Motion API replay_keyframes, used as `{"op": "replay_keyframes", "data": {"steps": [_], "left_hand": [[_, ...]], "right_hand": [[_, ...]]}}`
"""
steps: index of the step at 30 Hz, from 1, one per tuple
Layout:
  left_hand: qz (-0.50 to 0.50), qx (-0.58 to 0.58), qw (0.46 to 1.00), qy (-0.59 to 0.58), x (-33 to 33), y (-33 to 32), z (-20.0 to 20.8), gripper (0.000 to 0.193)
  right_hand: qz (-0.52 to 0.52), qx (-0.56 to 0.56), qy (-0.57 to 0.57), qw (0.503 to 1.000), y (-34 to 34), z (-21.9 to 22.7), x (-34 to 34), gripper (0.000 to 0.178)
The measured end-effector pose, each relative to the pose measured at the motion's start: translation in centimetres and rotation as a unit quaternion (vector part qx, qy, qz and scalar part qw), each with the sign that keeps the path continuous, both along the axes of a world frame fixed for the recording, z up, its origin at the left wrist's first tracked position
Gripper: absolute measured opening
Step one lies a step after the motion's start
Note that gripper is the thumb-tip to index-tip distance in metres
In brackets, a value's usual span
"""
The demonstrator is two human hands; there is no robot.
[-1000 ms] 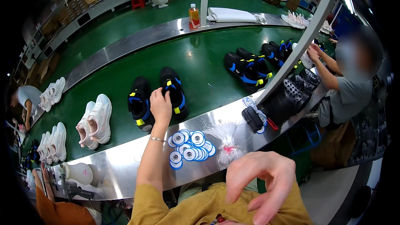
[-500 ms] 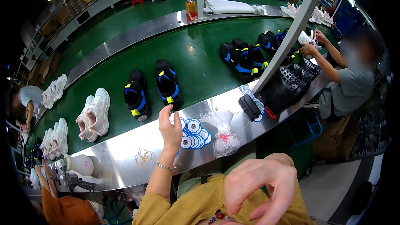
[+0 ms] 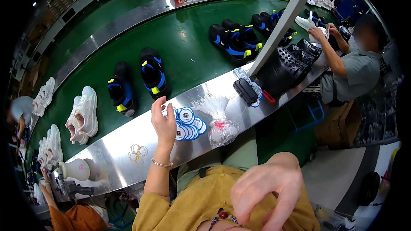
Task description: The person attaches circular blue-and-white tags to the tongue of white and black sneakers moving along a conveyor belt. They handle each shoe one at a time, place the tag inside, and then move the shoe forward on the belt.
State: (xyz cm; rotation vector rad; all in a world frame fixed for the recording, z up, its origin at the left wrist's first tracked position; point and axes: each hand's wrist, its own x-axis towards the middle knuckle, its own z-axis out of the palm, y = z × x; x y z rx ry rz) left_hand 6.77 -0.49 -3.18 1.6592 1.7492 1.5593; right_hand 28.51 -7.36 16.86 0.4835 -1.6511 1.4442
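My left hand (image 3: 164, 122) hovers above the steel ledge, fingers raised and apart, with nothing seen in it. Just to its right lies a spread of round blue-and-white tags (image 3: 188, 124). Beside these is a bundle of clear plastic tag fasteners (image 3: 220, 122) in a bag. My right hand (image 3: 269, 188) is raised close to the camera in front of my yellow shirt. Its fingers are bent, with a gap between index finger and thumb, and no object shows there. Beyond my left hand, a pair of black-and-blue sneakers (image 3: 154, 75) stands on the green belt.
White sneakers (image 3: 83, 113) stand left on the belt; more black-and-blue ones (image 3: 235, 42) stand right. Rubber bands (image 3: 138, 152) and a white jar (image 3: 79, 170) lie along the steel ledge (image 3: 111, 162). A grey post (image 3: 284, 23) rises near a black case (image 3: 245, 91). A co-worker (image 3: 355, 66) handles a white shoe.
The view has shifted, so the belt and shoes sit further left and higher. My hands keep nearly the same pose. The co-worker's hands have moved on the white shoe.
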Motion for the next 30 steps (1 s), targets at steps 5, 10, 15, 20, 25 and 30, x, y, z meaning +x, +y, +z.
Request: {"op": "replay_keyframes", "data": {"steps": [5,10,15,20,25,30], "left_hand": [[-0.019,0.001,1.0,-0.002,0.7,0.4,0.2,0.02],[-0.069,-0.003,0.997,0.025,3.1,0.5,0.1,0.023],[-0.137,-0.012,0.988,0.075,5.3,-0.7,0.1,0.022],[-0.21,0.006,0.966,0.148,8.8,-1.3,-0.5,0.026],[-0.268,-0.011,0.923,0.277,10.6,-1.2,-1.7,0.044],[-0.287,-0.029,0.899,0.329,10.7,-1.5,-3.5,0.053]], "right_hand": [[-0.211,-0.121,-0.024,0.97,2.6,-1.8,3.3,0.006],[-0.517,-0.159,-0.427,0.725,13.5,-14.2,6.1,0.014],[-0.563,0.02,-0.627,0.538,15.5,-20.1,3.3,0.027],[-0.521,0.022,-0.676,0.521,16.4,-21.0,3.2,0.021],[-0.545,-0.084,-0.474,0.687,14.9,-19.4,4.1,0.013],[-0.518,-0.194,-0.32,0.769,12.6,-18.3,2.4,0.008]]}}
